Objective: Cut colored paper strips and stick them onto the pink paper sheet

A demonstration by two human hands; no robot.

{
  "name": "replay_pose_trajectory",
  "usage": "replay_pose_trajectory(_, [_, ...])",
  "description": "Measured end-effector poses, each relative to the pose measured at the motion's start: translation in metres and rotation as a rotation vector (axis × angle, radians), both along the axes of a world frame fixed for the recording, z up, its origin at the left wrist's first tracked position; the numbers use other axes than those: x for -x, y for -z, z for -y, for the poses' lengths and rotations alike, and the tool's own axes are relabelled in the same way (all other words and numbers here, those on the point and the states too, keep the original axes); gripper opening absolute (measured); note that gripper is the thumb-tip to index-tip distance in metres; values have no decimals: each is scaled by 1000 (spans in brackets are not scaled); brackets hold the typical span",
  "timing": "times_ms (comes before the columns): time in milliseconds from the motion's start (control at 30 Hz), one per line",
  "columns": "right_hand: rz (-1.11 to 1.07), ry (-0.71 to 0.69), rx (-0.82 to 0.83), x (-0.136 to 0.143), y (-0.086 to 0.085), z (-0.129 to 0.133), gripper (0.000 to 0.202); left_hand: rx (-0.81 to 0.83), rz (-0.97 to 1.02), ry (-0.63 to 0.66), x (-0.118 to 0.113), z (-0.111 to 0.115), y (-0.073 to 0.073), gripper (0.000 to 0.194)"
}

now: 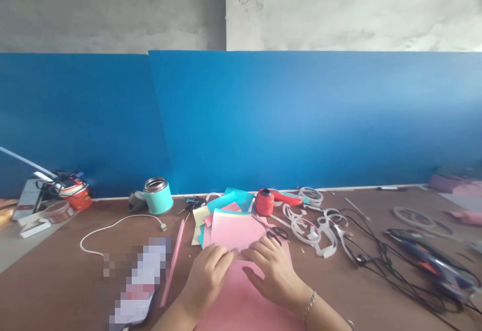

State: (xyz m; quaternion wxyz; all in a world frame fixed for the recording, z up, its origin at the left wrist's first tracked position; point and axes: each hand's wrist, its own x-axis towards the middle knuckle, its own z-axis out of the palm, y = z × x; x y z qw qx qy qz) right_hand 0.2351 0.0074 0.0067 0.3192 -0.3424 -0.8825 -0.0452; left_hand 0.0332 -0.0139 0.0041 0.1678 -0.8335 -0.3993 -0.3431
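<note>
My left hand [211, 276] is closed, its thumb and fingers together at the edge of a pink paper sheet [229, 228]. Opposite it, my right hand [273, 273] rests its fingertips near the same edge, thumb spread apart below. Beneath both hands lies a larger piece of pink paper [250, 301]. Just beyond my right fingers, black-handled scissors [276, 233] lie on the paper. Behind the sheet are blue paper pieces [226, 200] and a cream paper piece [198, 223].
Behind the papers stands a red spool [264, 203]. Left are a turquoise flask [158, 198], a white cable [113, 220], a pink strip [173, 263] and a phone [141, 291]. Right lie curled white strips [309, 228], black cords [380, 250] and a dark tool [429, 260]. A blue partition [282, 120] rises behind.
</note>
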Motion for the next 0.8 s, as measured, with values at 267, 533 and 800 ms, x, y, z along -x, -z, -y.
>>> replay_pose_trajectory(267, [69, 132, -12, -9, 9, -15, 26, 190, -26, -85, 19, -14, 4, 28])
replay_pose_trajectory(533, [57, 131, 311, -15, 17, -25, 20, 446, 20, -62, 23, -19, 19, 24])
replay_pose_trajectory(800, [-72, 73, 444, -24, 14, -28, 20, 549, 120, -93, 29, -18, 14, 17])
